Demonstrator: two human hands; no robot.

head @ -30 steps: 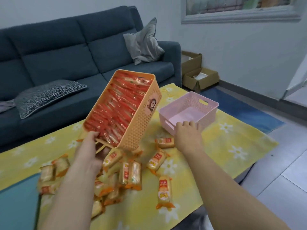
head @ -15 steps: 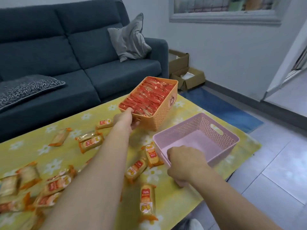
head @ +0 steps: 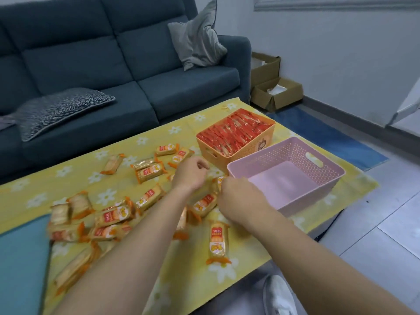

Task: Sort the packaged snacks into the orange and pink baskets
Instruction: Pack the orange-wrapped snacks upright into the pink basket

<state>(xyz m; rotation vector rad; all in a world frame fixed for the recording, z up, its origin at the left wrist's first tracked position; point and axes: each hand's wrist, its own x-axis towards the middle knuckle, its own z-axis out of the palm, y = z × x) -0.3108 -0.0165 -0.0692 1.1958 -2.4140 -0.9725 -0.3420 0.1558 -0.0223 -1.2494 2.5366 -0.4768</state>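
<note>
Packets (head: 150, 172) lie on the cloth (head: 45, 185) left of 2 baskets (head: 322, 176).

The orange basket (head: 246, 151), previously tilted in your left hand (head: 191, 175), now stands upright on the surface, released. Your right hand (head: 241, 201) has let go of the pink basket (head: 306, 198). Both hands are now over the loose snacks (head: 148, 172).
</note>
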